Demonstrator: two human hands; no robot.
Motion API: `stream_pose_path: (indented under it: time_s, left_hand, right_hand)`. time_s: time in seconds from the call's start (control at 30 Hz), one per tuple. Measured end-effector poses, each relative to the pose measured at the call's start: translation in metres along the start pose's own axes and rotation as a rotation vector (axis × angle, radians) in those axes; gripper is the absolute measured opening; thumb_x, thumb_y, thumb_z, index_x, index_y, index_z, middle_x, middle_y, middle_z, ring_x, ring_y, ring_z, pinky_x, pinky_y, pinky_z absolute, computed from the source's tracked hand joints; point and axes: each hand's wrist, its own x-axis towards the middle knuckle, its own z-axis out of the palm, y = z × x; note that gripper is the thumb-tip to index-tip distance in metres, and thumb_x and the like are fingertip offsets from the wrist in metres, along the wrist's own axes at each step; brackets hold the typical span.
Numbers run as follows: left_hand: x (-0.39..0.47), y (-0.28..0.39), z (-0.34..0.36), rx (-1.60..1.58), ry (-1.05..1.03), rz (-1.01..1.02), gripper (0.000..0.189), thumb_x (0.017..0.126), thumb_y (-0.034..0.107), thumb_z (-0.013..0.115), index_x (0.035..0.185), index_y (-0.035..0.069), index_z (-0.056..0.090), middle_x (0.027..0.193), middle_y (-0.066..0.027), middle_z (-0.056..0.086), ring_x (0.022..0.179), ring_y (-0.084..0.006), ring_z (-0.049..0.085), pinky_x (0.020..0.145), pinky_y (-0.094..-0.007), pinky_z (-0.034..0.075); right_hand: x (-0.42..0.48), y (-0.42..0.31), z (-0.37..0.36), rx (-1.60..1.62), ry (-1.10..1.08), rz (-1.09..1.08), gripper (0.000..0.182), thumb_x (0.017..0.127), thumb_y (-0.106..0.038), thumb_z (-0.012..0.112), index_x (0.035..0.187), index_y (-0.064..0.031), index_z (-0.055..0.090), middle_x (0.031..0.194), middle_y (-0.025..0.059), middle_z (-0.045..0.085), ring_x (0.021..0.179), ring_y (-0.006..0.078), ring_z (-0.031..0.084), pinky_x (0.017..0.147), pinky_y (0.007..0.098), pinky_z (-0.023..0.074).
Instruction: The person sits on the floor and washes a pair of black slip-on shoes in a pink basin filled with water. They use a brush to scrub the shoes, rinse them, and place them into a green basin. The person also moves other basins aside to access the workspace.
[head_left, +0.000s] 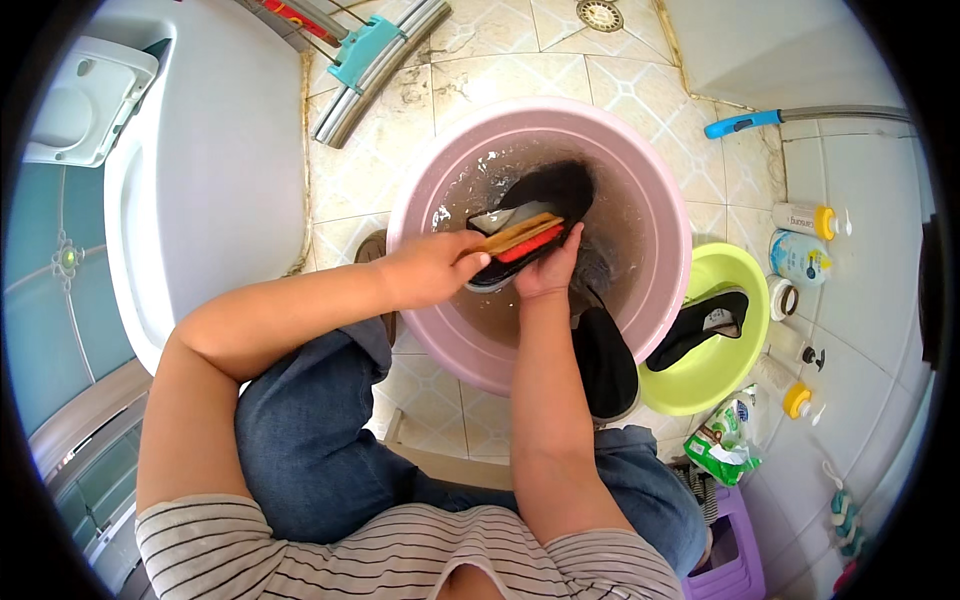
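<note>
My left hand (435, 271) grips the handle end of a wooden scrubbing brush (525, 231) with red bristles. The brush lies against the side of a black slip-on shoe (551, 187) with a pale lining. From below and to the right, my right hand (553, 262) holds that shoe, its fingers partly hidden under it. Both hands are over a large pink basin (670, 225) of murky, sudsy water (487, 315). A second black shoe (604, 367) overlaps the basin's near right rim. In a lime-green basin (739, 379) to the right lies another black shoe (686, 330).
A sponge mop (379, 67) lies at the upper left beside a white fixture (232, 135). Several bottles (799, 256) line the right wall, with a green-and-white bag (724, 439) and a purple plastic stool (735, 547) nearer me. A blue-handled tool (742, 124) and a floor drain (600, 15) are farther off.
</note>
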Motion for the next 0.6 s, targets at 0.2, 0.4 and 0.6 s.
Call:
stream_pose_path:
  time_s: [0.2, 0.4, 0.6]
  left_hand:
    - [-0.007, -0.003, -0.014, 0.353, 0.075, -0.061, 0.038, 0.095, 0.034, 0.049, 0.12, 0.006, 0.057, 0.094, -0.0226, 0.066, 0.09, -0.0405, 0.063, 0.082, -0.0476, 0.049]
    - [0.024, 0.006, -0.009, 0.278, 0.151, -0.069, 0.04, 0.096, 0.033, 0.05, 0.125, 0.006, 0.056, 0.106, -0.0226, 0.064, 0.099, -0.04, 0.061, 0.086, -0.0447, 0.049]
    - [0.031, -0.017, 0.023, 0.134, 0.143, 0.071, 0.046, 0.098, 0.032, 0.046, 0.135, 0.005, 0.046, 0.107, -0.0245, 0.063, 0.1, -0.0402, 0.06, 0.089, -0.0451, 0.047]
  right_hand:
    - [0.001, -0.011, -0.01, 0.068, -0.075, 0.073, 0.059, 0.097, -0.053, 0.037, 0.133, -0.0076, 0.049, 0.136, 0.0109, 0.051, 0.125, 0.0306, 0.046, 0.109, 0.0441, 0.033]
    - [-0.003, -0.013, -0.011, 0.028, -0.145, 0.142, 0.063, 0.094, -0.054, 0.046, 0.134, -0.0059, 0.048, 0.134, 0.0104, 0.053, 0.122, 0.03, 0.05, 0.107, 0.0429, 0.0363]
    - [0.001, -0.013, -0.025, 0.0, -0.149, 0.143, 0.067, 0.091, -0.059, 0.046, 0.133, -0.007, 0.049, 0.128, 0.013, 0.057, 0.116, 0.0324, 0.054, 0.102, 0.0441, 0.0418]
